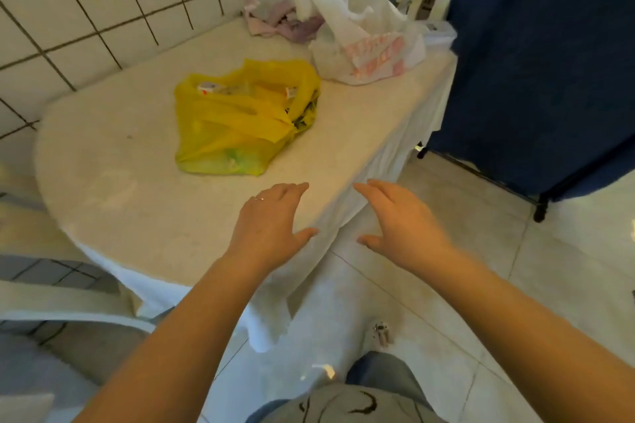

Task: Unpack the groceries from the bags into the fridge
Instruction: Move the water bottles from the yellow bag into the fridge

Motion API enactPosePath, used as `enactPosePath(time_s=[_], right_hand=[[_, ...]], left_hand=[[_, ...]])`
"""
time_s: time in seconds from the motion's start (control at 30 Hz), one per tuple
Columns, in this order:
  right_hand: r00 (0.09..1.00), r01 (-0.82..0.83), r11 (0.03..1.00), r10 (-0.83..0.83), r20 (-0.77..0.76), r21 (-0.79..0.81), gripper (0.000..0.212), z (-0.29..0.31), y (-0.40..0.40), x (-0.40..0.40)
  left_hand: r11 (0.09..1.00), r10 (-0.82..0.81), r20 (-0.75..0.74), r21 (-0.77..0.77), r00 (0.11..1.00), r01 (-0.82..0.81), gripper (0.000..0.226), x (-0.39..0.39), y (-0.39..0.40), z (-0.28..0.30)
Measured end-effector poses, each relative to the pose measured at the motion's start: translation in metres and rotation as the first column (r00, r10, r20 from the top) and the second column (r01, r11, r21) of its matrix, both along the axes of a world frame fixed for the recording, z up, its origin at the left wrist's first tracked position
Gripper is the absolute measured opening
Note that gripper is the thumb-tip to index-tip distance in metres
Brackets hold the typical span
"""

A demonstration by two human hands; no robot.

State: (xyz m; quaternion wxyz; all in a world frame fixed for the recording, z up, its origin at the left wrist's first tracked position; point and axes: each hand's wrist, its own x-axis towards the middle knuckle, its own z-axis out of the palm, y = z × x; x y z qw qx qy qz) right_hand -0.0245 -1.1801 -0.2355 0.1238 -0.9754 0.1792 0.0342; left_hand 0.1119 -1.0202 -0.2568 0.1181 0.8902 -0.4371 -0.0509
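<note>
Yellow plastic bag (pixel 240 117) lay slumped mid-desk (pixel 113 161), its mouth loose so packets showed, though blur hid what they were. Behind it sat a white bag (pixel 364 41), contents hidden. Both hands, left hand (pixel 271 220) and right hand (pixel 402 223), hovered apart and empty, fingers spread, probably reaching. No fridge showed.
</note>
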Motion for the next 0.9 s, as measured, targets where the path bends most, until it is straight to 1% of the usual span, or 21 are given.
enactPosePath(time_s=[0.17,0.3,0.43,0.5,0.7,0.8,0.9], right_hand=[[0.989,-0.143,0.989,0.144,-0.021,0.049,0.080,-0.003,-0.091,0.087],[0.963,-0.267,0.961,0.268,-0.002,0.069,0.079,0.008,-0.157,0.161],[0.906,-0.421,0.905,0.417,0.071,0.055,0.078,0.015,-0.197,0.230],[0.878,-0.475,0.879,0.470,0.090,0.043,0.078,0.014,-0.206,0.259],[0.797,-0.605,0.788,0.600,0.077,0.118,0.080,0.011,-0.205,0.341],[0.774,-0.634,0.765,0.627,0.093,0.114,0.078,0.013,-0.200,0.372],[0.756,-0.654,0.746,0.650,0.076,0.123,0.078,0.014,-0.196,0.401]], left_hand=[[0.982,0.185,0.037,-0.032,0.982,-0.184,0.073,0.060,-0.054,-0.003],[0.942,0.336,0.016,-0.022,0.942,-0.336,0.074,0.102,-0.103,0.005],[0.854,0.516,-0.018,-0.067,0.856,-0.516,0.073,0.132,-0.129,0.012],[0.817,0.573,-0.032,-0.067,0.819,-0.573,0.072,0.142,-0.131,0.011],[0.681,0.718,-0.068,-0.135,0.693,-0.720,0.067,0.183,-0.126,0.007],[0.646,0.743,-0.081,-0.177,0.665,-0.743,0.065,0.209,-0.129,0.009],[0.613,0.756,-0.104,-0.237,0.647,-0.754,0.063,0.235,-0.132,0.011]])
